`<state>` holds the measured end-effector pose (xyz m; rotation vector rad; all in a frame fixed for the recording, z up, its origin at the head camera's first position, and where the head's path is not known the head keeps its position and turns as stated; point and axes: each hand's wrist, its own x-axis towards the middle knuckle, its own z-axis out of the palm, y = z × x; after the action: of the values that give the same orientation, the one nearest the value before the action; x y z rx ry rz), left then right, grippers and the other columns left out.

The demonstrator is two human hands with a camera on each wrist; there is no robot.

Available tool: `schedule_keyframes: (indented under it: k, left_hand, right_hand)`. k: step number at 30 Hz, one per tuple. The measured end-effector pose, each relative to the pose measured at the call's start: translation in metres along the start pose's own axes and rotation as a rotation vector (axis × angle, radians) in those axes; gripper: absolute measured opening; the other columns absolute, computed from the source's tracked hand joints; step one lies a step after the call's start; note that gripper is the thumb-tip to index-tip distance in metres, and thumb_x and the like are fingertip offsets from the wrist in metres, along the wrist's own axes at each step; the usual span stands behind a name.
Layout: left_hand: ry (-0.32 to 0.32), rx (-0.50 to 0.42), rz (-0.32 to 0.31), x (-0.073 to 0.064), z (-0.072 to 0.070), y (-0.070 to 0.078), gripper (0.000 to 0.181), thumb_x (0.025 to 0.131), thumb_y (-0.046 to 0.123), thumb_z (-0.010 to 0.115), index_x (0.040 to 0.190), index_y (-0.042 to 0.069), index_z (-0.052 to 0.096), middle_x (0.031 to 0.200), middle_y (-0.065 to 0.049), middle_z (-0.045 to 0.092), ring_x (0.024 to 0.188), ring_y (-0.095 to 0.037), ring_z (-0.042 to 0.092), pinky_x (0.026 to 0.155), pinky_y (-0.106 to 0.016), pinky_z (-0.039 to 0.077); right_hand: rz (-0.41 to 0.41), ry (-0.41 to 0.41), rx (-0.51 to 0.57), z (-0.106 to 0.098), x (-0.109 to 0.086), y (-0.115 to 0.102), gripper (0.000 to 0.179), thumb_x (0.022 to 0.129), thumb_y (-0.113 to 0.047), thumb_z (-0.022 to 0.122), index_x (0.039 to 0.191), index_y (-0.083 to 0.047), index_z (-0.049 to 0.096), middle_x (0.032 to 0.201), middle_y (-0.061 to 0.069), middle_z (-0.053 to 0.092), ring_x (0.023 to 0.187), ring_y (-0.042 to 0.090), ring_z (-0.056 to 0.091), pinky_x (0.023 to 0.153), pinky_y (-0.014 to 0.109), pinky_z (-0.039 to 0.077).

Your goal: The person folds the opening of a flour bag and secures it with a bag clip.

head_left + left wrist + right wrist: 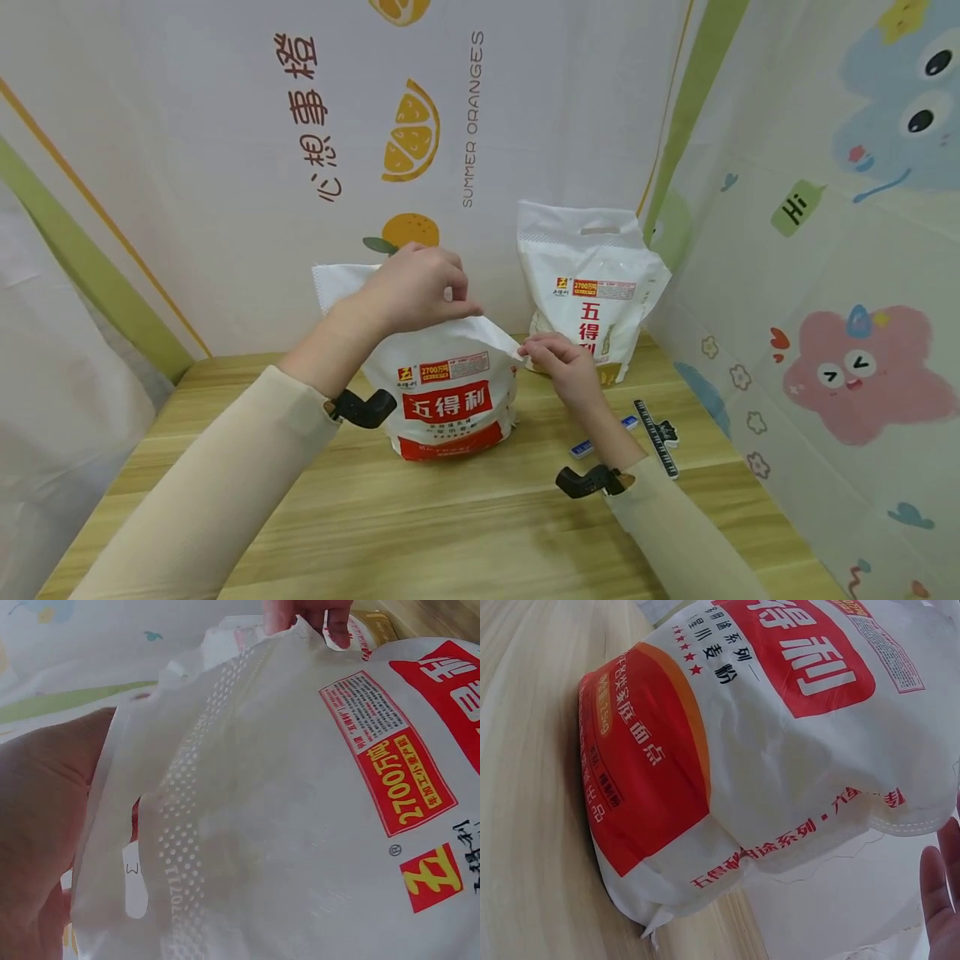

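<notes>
A white flour bag (pixel 442 350) with red label panels stands on the table, its printed front toward me. My left hand (pixel 423 287) reaches over its top edge, fingers curled, the thumb pointing right along that edge. In the left wrist view the left hand (pixel 37 832) passes behind the perforated top strip, beside the slot handle. At the bag's upper right corner my right hand (pixel 562 358) pinches the edge between thumb and fingertips. The right wrist view shows the bag's red lower front (pixel 645 757) and the right hand's fingers (pixel 936 881) at the right border.
Behind on the right stands a second white flour bag (pixel 600 258) with a handle slot. A black-and-white clip (pixel 658 442) and a blue-and-white clip (pixel 581 448) lie near my right forearm. Printed curtains (pixel 225 208) hang behind the wooden table (pixel 420 533) and along its right side.
</notes>
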<state>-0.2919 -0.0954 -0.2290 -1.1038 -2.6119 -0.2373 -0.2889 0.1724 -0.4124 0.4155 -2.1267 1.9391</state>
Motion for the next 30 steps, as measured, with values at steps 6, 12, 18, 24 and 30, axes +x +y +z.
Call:
schedule_keyframes:
  k: [6, 12, 18, 24, 30]
  left_hand:
    - [0.016, 0.104, -0.022, 0.0, 0.008, 0.001, 0.039, 0.093, 0.039, 0.089, 0.07, 0.017, 0.066, 0.081, -0.001, 0.065, 0.09, -0.024, 0.065, 0.108, -0.054, 0.048]
    - [0.013, 0.132, -0.035, 0.001, 0.012, 0.003, 0.024, 0.093, 0.034, 0.09, 0.093, 0.014, 0.077, 0.092, -0.004, 0.076, 0.099, -0.028, 0.07, 0.116, -0.058, 0.046]
    - [-0.032, 0.192, -0.03, 0.004, 0.014, 0.008, 0.022, 0.097, 0.03, 0.086, 0.114, 0.016, 0.086, 0.11, -0.003, 0.085, 0.11, -0.029, 0.075, 0.125, -0.061, 0.04]
    - [-0.03, 0.213, -0.029, 0.006, 0.018, 0.009, 0.012, 0.098, 0.028, 0.085, 0.1, 0.017, 0.086, 0.098, -0.002, 0.083, 0.1, -0.026, 0.076, 0.122, -0.06, 0.043]
    - [-0.031, 0.17, -0.066, 0.006, 0.02, 0.008, 0.011, 0.098, 0.025, 0.085, 0.096, 0.015, 0.082, 0.093, -0.001, 0.079, 0.094, -0.024, 0.074, 0.112, -0.054, 0.048]
  right_hand:
    - [0.045, -0.013, -0.001, 0.005, 0.002, 0.003, 0.026, 0.105, -0.016, 0.074, 0.115, 0.007, 0.078, 0.109, -0.008, 0.074, 0.107, 0.012, 0.066, 0.09, 0.022, 0.06]
    - [0.064, -0.033, -0.002, 0.01, 0.006, 0.004, 0.03, 0.104, -0.019, 0.078, 0.129, -0.003, 0.074, 0.118, 0.002, 0.075, 0.107, 0.014, 0.069, 0.091, 0.022, 0.062]
    - [0.076, -0.042, -0.01, 0.014, 0.01, 0.005, 0.034, 0.105, -0.023, 0.078, 0.134, -0.004, 0.076, 0.123, 0.007, 0.077, 0.108, 0.013, 0.07, 0.091, 0.022, 0.06]
    - [0.067, 0.0, -0.005, 0.018, 0.011, 0.004, 0.027, 0.102, -0.017, 0.08, 0.125, -0.001, 0.079, 0.106, -0.003, 0.078, 0.097, 0.011, 0.071, 0.084, 0.022, 0.061]
    - [0.071, -0.013, 0.001, 0.021, 0.012, 0.003, 0.026, 0.103, -0.013, 0.079, 0.124, 0.002, 0.078, 0.102, -0.002, 0.077, 0.094, 0.012, 0.071, 0.083, 0.023, 0.063]
